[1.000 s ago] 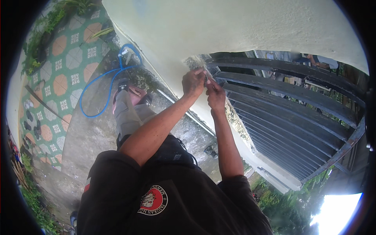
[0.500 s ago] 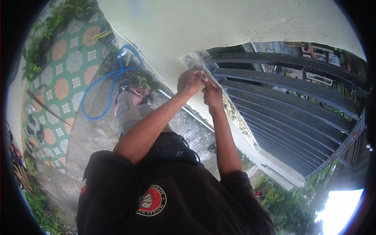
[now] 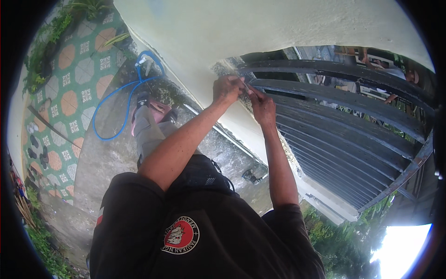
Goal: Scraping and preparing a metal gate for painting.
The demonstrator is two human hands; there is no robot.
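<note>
My left hand (image 3: 227, 89) is closed, fingertips pinched, in front of the rough, worn edge of a cream wall (image 3: 186, 42). Just right of it, my right hand (image 3: 264, 108) is closed too, with thumb and forefinger reaching toward the left fingertips. Something small and thin shows between the two hands, too small to name. Both hands are beside the near end of a dark slatted grille (image 3: 344, 95), over the mottled sill.
A blue hose (image 3: 95, 123) loops on the concrete at left by a tap. Green patterned tiles (image 3: 69, 100) lie beyond, with footwear on them. A pale pipe (image 3: 232, 139) runs along the wall's foot. Another person (image 3: 412, 76) is partly visible through the grille.
My right hand has shifted to the right and turned, its fingers now slanting toward the left hand. My left hand has risen slightly and stays pinched. The view has shifted a little.
</note>
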